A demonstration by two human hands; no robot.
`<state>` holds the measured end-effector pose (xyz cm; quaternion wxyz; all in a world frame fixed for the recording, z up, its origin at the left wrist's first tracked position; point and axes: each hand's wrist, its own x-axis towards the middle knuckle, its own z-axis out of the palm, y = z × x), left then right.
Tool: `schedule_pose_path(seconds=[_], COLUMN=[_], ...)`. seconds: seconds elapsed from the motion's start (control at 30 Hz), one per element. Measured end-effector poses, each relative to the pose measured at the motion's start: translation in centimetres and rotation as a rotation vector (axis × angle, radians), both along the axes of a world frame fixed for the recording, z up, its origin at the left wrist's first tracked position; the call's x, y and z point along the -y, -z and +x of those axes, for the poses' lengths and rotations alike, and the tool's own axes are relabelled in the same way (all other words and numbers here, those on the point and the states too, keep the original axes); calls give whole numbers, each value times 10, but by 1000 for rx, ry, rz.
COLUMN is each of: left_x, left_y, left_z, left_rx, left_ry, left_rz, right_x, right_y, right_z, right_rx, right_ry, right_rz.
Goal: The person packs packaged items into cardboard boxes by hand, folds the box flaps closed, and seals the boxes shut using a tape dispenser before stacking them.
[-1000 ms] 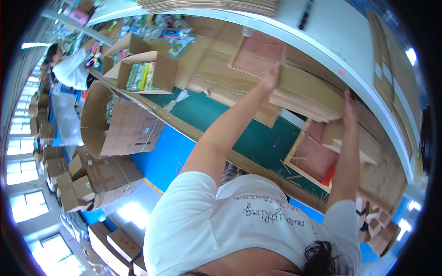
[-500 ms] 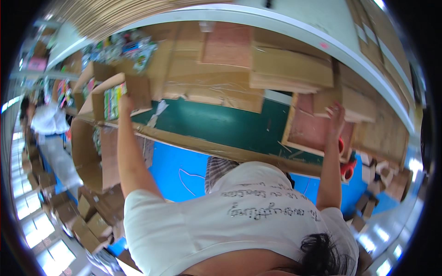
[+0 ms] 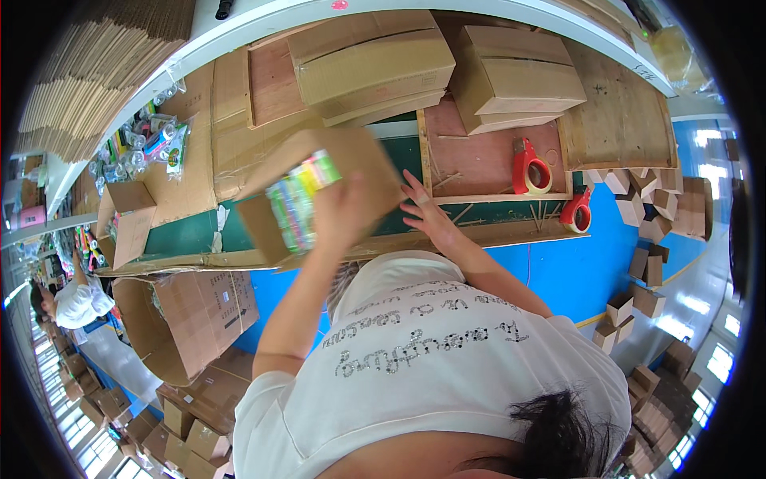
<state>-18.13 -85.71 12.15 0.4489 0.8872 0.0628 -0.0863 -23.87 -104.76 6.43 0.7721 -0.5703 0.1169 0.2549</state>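
An open brown carton (image 3: 363, 156), smeared by motion, is tilted over the green worktop (image 3: 179, 237) in front of me. Colourful wrapped packs (image 3: 291, 203) show inside its opening. My left hand (image 3: 343, 211) holds the carton at its near edge, fingers curled over by the packs. On the carton's right side my right hand (image 3: 431, 219) has its fingers spread; whether it touches the cardboard I cannot tell. A shallow wooden tray (image 3: 463, 164) lies just beyond my right hand, with a red tape dispenser (image 3: 523, 168) in it.
Two closed cartons (image 3: 371, 68) (image 3: 523, 76) stand at the back. A second red tape dispenser (image 3: 576, 211) sits at the front right edge. Another open carton (image 3: 132, 203) and bagged goods (image 3: 152, 140) are on the left. A large open box (image 3: 211, 315) stands below the edge.
My left hand has brought the carton with the packs from the far left to the middle. My right hand has moved inward beside it. The view has turned rightward.
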Motion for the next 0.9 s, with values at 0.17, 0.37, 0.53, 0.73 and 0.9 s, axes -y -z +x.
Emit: schedule_pose_path(seconds=[0.17, 0.37, 0.53, 0.73, 0.9], left_x=[114, 67, -20, 13, 27], left_y=[-1, 24, 121, 112, 117], left_z=[-22, -26, -10, -20, -23], left_rx=[-73, 352, 266, 130, 359], left_ry=[321, 143, -156, 31, 632], left_rz=[-163, -355, -275, -672, 308], right_x=[87, 144, 154, 143, 125], right_y=[32, 2, -15, 1, 35], right_z=[-40, -51, -18, 9, 23], right_rx=[306, -214, 445, 774, 1007], right_ry=[208, 388, 32, -178, -649], right_rz=[-412, -383, -1043, -799, -1238])
